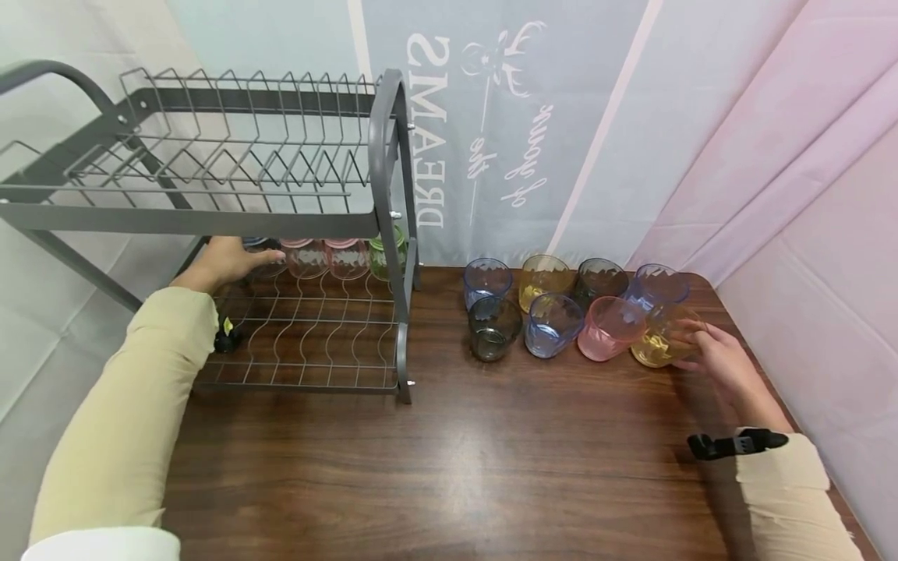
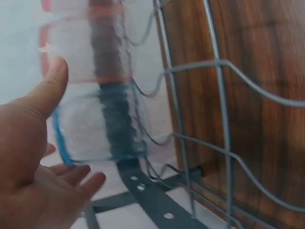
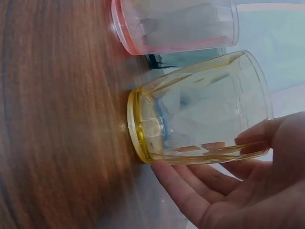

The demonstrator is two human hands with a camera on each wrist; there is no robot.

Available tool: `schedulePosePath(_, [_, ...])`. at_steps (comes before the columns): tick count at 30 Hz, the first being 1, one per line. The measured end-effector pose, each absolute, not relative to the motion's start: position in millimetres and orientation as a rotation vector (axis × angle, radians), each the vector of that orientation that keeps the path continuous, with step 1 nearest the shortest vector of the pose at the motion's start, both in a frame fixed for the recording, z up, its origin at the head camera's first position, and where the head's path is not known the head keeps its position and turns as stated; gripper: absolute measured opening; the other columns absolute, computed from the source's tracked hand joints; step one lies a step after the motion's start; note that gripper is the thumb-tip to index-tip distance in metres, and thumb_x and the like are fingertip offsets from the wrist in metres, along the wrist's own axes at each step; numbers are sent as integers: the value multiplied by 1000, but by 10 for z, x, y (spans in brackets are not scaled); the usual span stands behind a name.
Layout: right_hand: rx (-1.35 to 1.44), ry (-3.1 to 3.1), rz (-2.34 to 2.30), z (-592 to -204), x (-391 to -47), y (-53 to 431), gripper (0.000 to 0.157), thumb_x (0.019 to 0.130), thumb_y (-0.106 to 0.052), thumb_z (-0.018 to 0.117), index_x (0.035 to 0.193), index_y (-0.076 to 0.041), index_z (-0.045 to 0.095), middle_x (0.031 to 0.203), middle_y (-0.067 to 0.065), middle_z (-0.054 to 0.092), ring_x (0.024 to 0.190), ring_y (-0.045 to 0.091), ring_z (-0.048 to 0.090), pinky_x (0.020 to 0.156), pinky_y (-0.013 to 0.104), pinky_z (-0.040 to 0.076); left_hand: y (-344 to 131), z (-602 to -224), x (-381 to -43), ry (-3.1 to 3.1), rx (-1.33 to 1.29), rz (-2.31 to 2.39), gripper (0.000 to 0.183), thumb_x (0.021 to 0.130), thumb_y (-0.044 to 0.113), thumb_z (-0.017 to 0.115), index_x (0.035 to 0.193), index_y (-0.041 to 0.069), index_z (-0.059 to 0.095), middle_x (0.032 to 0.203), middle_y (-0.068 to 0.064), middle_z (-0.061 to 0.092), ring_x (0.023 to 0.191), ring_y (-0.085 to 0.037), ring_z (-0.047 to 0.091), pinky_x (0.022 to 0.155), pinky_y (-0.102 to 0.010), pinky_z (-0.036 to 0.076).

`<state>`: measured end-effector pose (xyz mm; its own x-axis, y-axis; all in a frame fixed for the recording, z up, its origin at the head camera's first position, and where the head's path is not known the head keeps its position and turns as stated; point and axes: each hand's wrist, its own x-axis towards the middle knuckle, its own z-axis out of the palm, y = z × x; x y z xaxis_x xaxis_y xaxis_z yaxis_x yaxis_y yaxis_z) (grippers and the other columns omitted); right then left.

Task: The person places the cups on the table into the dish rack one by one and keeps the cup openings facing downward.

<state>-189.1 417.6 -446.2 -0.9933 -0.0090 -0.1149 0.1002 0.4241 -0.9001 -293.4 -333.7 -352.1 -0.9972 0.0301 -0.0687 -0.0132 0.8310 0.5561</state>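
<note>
1. Two hands: the right hand grasps a faceted, transparent yellow tumbler, thumb and fingers along its side.
2. Left of this grip, just beside: a transparent pink tumbler; behind it, a transparent blue tumbler.
3. Left hand: thumb and fingers spread beside a clear blue-rimmed glass; contact cannot be told.
4. Above the left hand: the upper tier of a dark grey metal rack, restricting access from overhead. To its right: two clear pink-rimmed glasses.

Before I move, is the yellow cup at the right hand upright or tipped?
Upright: the yellow cup opens upward in the head view, its base toward the tabletop in the right wrist view. Slight lean: cannot tell.
</note>
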Motion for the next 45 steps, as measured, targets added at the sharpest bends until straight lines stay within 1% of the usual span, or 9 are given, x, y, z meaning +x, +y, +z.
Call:
schedulePosePath(3, [64,2572,-1556,-4431,-1889,4184,52,109,-13,19,147,21,26,119,9,64,94,-12,59,78,32,61,-3317,-3459,-2883,2978,95,811,94,100,40,65,160,-6,9,160,-38,11,144,-58,16,112,-72,22])
schedulePosePath(6, [49,2563,-1491,-4406,-1890,4198,54,109,-13,16,148,23,21,139,40,44,94,-15,55,80,35,61,-3310,-3401,-2830,3010,159,750,91,102,38,62,158,-9,8,158,-41,10,144,-60,14,112,-73,21])
schedulePosePath(9, [60,2545,-1473,-4396,-1891,4203,54,109,-13,14,149,23,20,146,47,30,94,-15,54,82,37,61,-3317,-3346,-2768,2997,178,742,91,104,40,57,159,-9,4,158,-42,8,144,-61,13,111,-74,20])
schedulePosePath(18, [68,2551,-1444,-4404,-1890,4225,52,106,-7,13,148,22,24,142,46,35,92,-13,56,82,39,61,-3379,-3201,-2514,2921,329,847,88,105,37,57,162,1,1,164,-32,2,148,-56,6,115,-73,11])
schedulePosePath(22, [62,2546,-1438,-4400,-1888,4248,52,104,-5,13,147,22,24,137,42,42,92,-11,57,81,38,61,-3361,-3110,-2370,2873,265,722,92,105,44,52,159,-7,-2,160,-40,2,145,-60,9,112,-75,15])
schedulePosePath(26, [74,2522,-1478,-4395,-1887,4265,50,104,-4,16,146,22,25,117,12,61,92,-9,60,81,38,61,-3305,-3028,-2247,2812,217,609,94,105,51,49,157,-12,3,155,-45,10,141,-63,14,108,-77,19])
schedulePosePath(29, [70,2497,-1517,-4393,-1881,4267,49,104,-3,18,145,23,25,108,-12,58,92,-7,61,81,37,61,-3258,-2997,-2173,2791,251,611,90,105,48,52,158,-10,8,156,-44,13,141,-62,15,107,-76,20])
schedulePosePath(31, [64,2489,-1531,-4397,-1877,4264,48,103,-2,19,144,22,26,105,-17,58,93,-6,61,80,37,61,-3228,-2985,-2126,2789,270,612,87,105,46,53,159,-9,11,156,-43,14,141,-62,17,107,-76,22])
schedulePosePath(45, [28,2397,-1678,-4409,-1832,4322,41,103,0,20,129,-2,51,101,-21,64,91,-4,64,74,31,61,-3022,-2919,-1871,2867,463,653,64,104,36,60,151,-2,41,144,-31,48,131,-50,45,102,-67,39])
